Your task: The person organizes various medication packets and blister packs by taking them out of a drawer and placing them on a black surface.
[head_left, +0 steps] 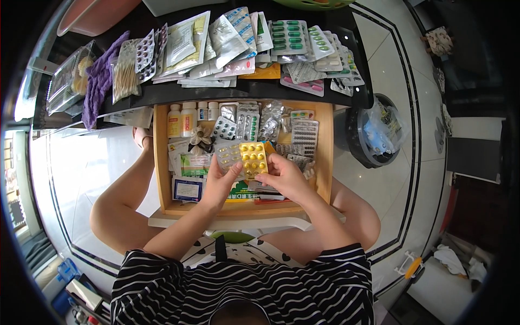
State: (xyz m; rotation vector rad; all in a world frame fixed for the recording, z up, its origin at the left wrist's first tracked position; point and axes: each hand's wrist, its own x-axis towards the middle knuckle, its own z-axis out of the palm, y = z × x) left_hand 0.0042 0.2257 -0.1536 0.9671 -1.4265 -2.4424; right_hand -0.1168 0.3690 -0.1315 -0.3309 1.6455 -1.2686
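Both of my hands are over an open wooden drawer. My left hand is closed on a silver blister pack with pale yellow capsules, its thumb near a second pack. That second one, a yellow blister pack of round tablets, is pinched at its right side by my right hand. The two packs overlap side by side, and an orange edge shows behind the yellow one. Beneath them lie a green and yellow box, a blue and white packet and several other blister packs.
White bottles stand in the drawer's far left corner, near a flower-shaped ornament. The black tabletop behind carries rows of blister packs, sachets, cotton swabs and a purple cloth. A lined bin stands right of the drawer.
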